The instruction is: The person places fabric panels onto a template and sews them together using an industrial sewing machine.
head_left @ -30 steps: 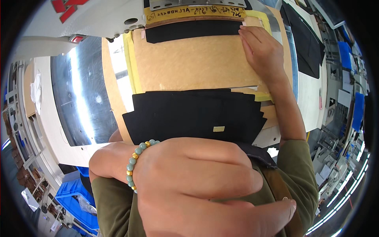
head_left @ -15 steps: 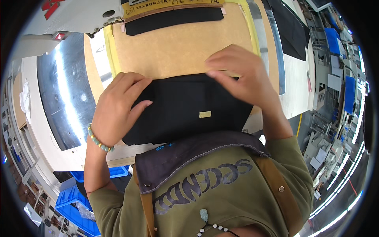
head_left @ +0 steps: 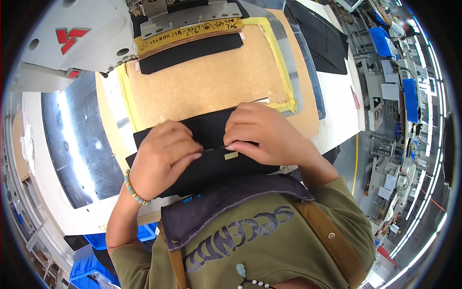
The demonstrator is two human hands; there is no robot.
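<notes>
A black fabric piece (head_left: 202,171) lies in front of my body, over the near edge of a tan board (head_left: 202,91). My left hand (head_left: 166,156) pinches an edge of this fabric, its thumb and fingertips pressed together. Opposite it, my right hand (head_left: 264,137) grips the same edge between thumb and fingers. A small gap separates the two sets of fingertips. Just below the right fingertips, a small pale yellow tag (head_left: 231,155) shows on the fabric. More black fabric (head_left: 207,123) spreads beyond the hands onto the board. Parts of the held edge are hidden by my fingers.
Yellow tape (head_left: 281,67) borders the board. A black strip (head_left: 192,53) lies at its far end, under a metal clamp (head_left: 190,21). The pale machine head (head_left: 72,41) overhangs the far left. Dark fabric (head_left: 317,38) lies far right, and blue bins (head_left: 94,272) stand lower left.
Both hands have come closer together and now pinch the fabric's edge; the right was raised above it before. The fabric's edge is drawn toward me, and the view has shifted.
</notes>
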